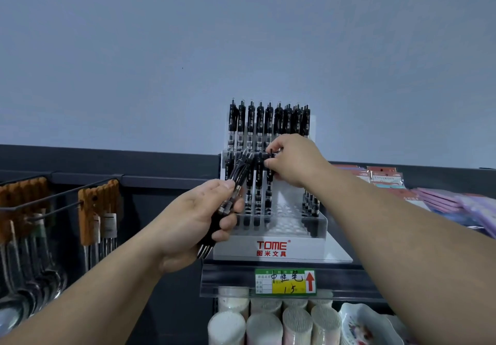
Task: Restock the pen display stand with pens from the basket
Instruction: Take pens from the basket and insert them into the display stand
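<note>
A clear acrylic pen display stand [279, 248] with a red TOME label sits on the shelf top. Black pens fill its back row [268, 122]; several more stand in a middle row on the left and along the right side. Many holes in the front and middle are bare. My left hand [193, 218] grips a bundle of black pens [236, 181], tilted up to the right, in front of the stand's left side. My right hand [292, 159] pinches the top of a single black pen [269, 183] standing upright in the middle row. The basket is out of view.
A price tag [285, 281] hangs on the shelf edge below the stand. Round tubs of cotton swabs [271, 323] sit underneath. Spoons with wooden handles [96, 210] hang from hooks at the left. Pink and purple packets [440, 197] lie to the right of the stand.
</note>
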